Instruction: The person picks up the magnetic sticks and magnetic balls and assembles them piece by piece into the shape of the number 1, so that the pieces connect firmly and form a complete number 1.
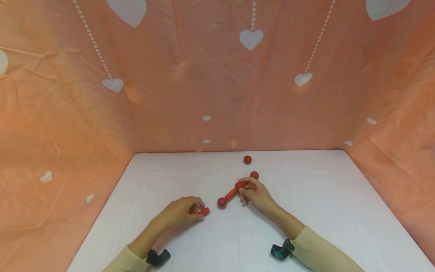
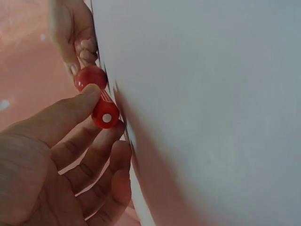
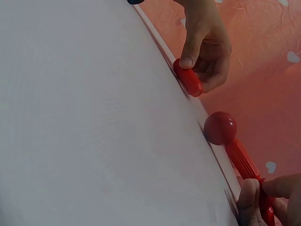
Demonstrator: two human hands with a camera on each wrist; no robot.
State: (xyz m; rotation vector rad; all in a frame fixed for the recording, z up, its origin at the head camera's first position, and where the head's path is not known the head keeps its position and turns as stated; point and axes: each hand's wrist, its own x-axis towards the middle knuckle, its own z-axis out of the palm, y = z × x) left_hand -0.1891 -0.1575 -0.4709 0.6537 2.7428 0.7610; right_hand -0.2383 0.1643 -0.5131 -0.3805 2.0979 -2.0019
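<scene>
Work in hand reads as building a chain from red rods and balls. Left hand [image 1: 186, 210], near and left, pinches a loose red rod [image 1: 204, 212] between thumb and fingers; the other fingers curl loosely. One rod end, seen from the left wrist, carries a pale disc [image 2: 107, 117], possibly a magnet.

Right hand [image 1: 258, 195], right of centre, grips the chain at its middle ball [image 1: 239, 185], thumb and fingers closed narrowly about it. Chain slants from near left to far right over the white table [image 1: 312, 181]: near-left end ball [image 1: 221, 203], grooved rod [image 1: 231, 194], middle ball, a further rod [image 1: 245, 183] mostly hidden by the fingers, then far-right end ball [image 1: 254, 174]. Cannot tell whether the chain rests on the table or is lifted.

Step, as I judge it: offering the loose rod to the near-left end ball. A gap separates them. Next move calls for aligning the rod's end with that ball and closing the gap while the right hand steadies the chain.

Count: four balls, three in the chain and one loose ball [image 1: 247, 159] at the far side. Three rods: two in the chain, one in the left hand.
</scene>
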